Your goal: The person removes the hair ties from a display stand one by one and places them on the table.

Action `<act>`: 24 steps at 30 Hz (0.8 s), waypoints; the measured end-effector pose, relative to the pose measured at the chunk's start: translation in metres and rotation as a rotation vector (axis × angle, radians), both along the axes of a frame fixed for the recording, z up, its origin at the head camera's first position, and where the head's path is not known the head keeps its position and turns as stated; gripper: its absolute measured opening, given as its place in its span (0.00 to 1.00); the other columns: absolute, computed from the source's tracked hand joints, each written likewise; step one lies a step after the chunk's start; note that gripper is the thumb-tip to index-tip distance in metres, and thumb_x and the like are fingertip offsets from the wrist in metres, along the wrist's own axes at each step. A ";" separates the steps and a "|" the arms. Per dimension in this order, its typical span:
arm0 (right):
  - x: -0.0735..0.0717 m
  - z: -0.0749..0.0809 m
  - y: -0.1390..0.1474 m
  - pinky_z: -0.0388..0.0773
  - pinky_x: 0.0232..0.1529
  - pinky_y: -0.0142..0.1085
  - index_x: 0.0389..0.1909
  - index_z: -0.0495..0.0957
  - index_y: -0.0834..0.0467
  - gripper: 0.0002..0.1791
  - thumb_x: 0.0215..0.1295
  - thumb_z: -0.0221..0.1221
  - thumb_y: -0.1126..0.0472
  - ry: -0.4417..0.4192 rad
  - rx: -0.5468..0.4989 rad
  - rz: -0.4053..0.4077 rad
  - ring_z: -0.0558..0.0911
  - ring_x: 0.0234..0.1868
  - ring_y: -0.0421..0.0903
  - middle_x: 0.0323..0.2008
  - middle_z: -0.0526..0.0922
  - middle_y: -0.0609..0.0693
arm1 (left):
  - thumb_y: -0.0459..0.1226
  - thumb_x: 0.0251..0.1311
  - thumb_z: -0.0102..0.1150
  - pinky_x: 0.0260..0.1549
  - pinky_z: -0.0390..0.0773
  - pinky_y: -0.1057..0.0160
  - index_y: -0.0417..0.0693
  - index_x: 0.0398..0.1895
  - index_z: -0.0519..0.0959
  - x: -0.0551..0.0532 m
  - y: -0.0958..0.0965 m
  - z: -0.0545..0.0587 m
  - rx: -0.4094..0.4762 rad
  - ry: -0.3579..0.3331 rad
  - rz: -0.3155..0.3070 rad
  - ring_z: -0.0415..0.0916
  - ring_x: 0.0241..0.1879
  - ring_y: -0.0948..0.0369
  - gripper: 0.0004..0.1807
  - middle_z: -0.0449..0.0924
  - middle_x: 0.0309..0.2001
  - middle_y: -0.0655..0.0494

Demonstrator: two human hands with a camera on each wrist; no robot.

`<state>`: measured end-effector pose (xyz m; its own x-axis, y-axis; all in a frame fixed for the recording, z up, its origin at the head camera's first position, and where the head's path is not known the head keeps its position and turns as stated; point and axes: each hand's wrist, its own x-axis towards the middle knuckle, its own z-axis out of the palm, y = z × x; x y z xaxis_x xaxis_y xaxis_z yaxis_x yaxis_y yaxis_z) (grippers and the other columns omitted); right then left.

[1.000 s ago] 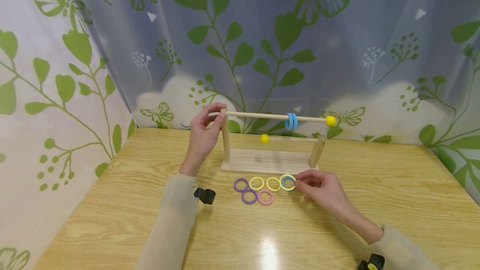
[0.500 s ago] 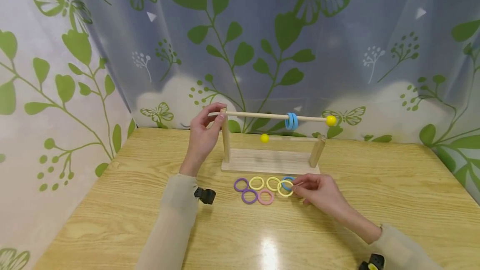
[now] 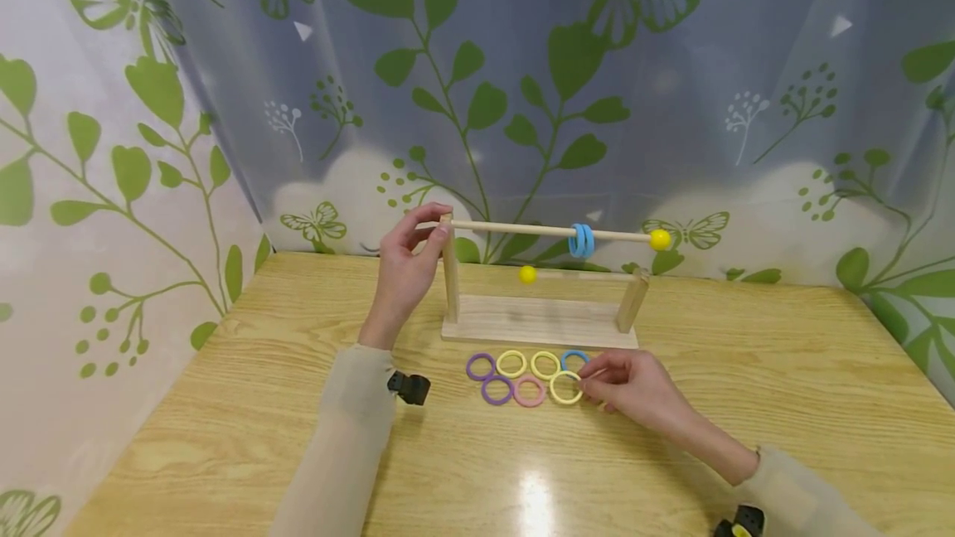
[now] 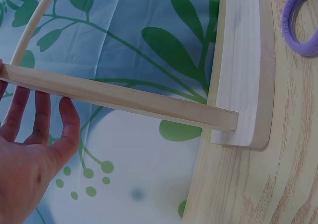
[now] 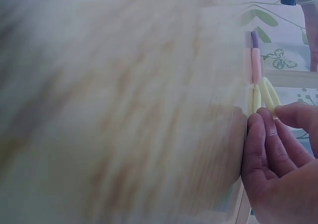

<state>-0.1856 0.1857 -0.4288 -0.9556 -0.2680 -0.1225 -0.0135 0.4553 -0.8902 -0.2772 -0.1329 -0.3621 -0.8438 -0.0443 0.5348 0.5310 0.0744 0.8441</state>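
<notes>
My left hand (image 3: 406,259) holds the top of the left post of a wooden stand (image 3: 537,321), where the upper rod begins. In the left wrist view, its fingers lie against the post (image 4: 124,97). My right hand (image 3: 634,388) pinches the edge of a pale yellow ring (image 3: 565,402) between thumb and fingers, just in front of a blue ring (image 3: 574,353). The right wrist view shows this yellow ring (image 5: 271,97) tilted, close to the tabletop. Left of it lie a pink ring (image 3: 530,404), two yellow rings (image 3: 511,352) and two purple rings (image 3: 496,403).
Light blue rings (image 3: 580,241) hang on the upper rod, which ends in a yellow ball (image 3: 660,240). A lower rod from the right post carries another yellow ball (image 3: 528,274). A patterned curtain (image 3: 477,65) stands behind the wood-grain table (image 3: 448,471).
My right hand has brought the pinched yellow ring nearer to me, from over the blue ring to in front of it. My left hand stays on the post.
</notes>
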 end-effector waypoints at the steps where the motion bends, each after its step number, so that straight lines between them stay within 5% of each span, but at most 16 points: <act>1: 0.000 0.000 0.000 0.84 0.29 0.34 0.44 0.85 0.64 0.12 0.64 0.68 0.61 -0.002 0.001 0.005 0.86 0.32 0.41 0.35 0.91 0.55 | 0.33 0.73 0.57 0.38 0.83 0.68 0.40 0.56 0.81 0.000 0.000 0.000 -0.001 0.001 0.001 0.81 0.46 0.58 0.12 0.79 0.51 0.50; 24: 0.002 0.004 0.000 0.83 0.30 0.34 0.43 0.86 0.60 0.10 0.65 0.67 0.59 -0.017 0.082 0.009 0.85 0.30 0.43 0.33 0.89 0.50 | 0.32 0.73 0.57 0.38 0.83 0.69 0.38 0.56 0.80 0.000 0.001 0.001 -0.002 -0.012 0.013 0.81 0.45 0.59 0.13 0.80 0.51 0.48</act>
